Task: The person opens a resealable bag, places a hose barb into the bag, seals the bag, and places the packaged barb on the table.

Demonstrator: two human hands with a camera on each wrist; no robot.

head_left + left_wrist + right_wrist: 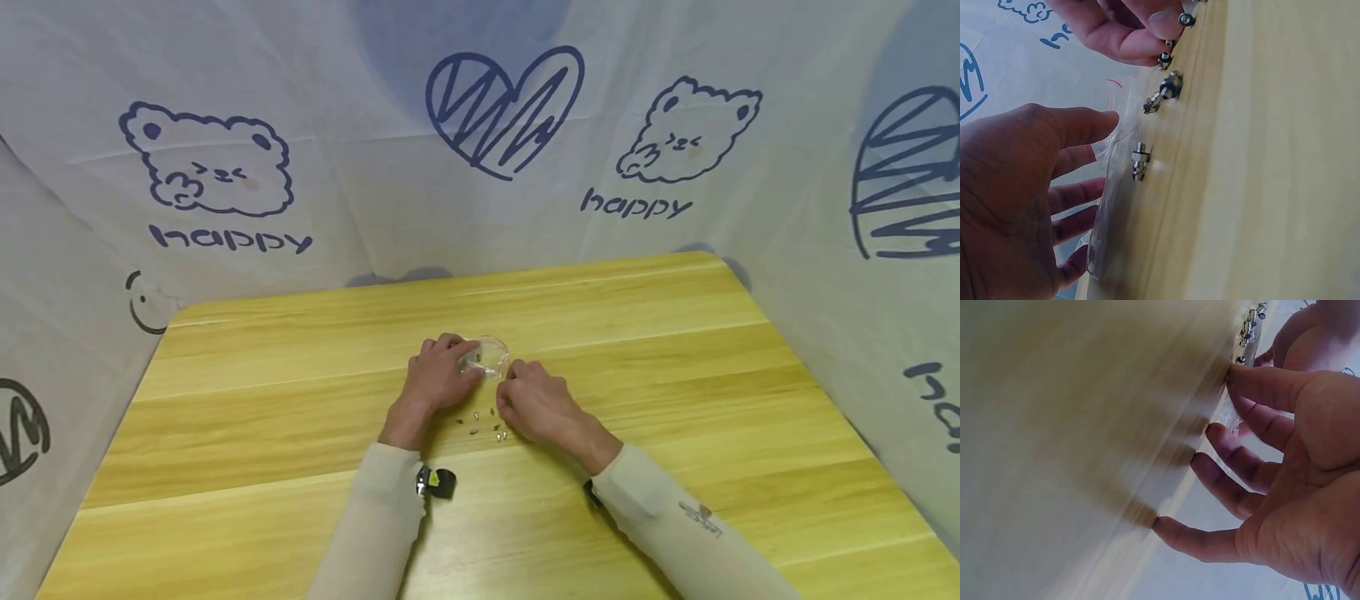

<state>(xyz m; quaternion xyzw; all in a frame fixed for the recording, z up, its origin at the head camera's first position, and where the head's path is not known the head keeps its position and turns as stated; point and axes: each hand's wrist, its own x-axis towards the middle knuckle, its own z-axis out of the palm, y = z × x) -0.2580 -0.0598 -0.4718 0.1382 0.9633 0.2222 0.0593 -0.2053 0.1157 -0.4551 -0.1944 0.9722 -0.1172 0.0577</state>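
Observation:
A clear plastic bag [491, 357] with a red line at its mouth lies on the table, a small dark piece visible through it. My left hand [437, 375] rests on the bag's left side, fingers extended and thumb near its mouth [1110, 134]. Several small metal fittings [476, 415] lie loose between my hands; one ribbed fitting [1140, 161] sits closest to the bag. At the right of the group, my right hand [536, 402] has thumb and index finger [1266, 384] together at the tabletop, pinching what looks like a fitting, mostly hidden by the fingertips.
The wood-grain table [262, 417] carries everything. Behind it hangs a pale cloth [360, 167] printed with bears and hearts, also along both sides. A black strap [442, 483] with a yellow-green mark shows at my left wrist.

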